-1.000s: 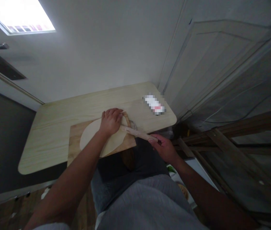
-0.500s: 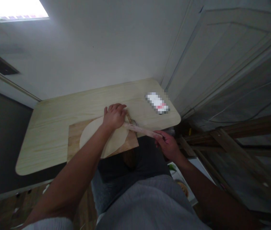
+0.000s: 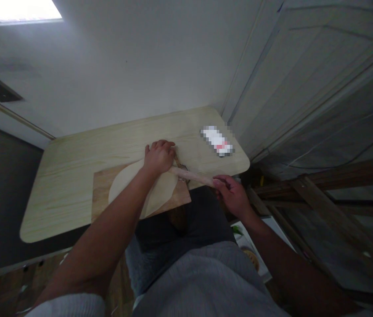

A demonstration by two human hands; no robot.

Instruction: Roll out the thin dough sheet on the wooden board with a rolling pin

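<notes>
Pin [image 3: 193, 175] is clasped in the curled right hand [image 3: 234, 196]; left hand [image 3: 160, 156] grip cannot be told. Dough [image 3: 162, 189] could be torn by uneven pressure.

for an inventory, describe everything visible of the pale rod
The pale rod is straight, slender and wooden-looking. It slants from the left hand, which hides one end, past the cutting board's right edge to the right hand, which grips the other. Whether it touches the board is unclear.
</notes>
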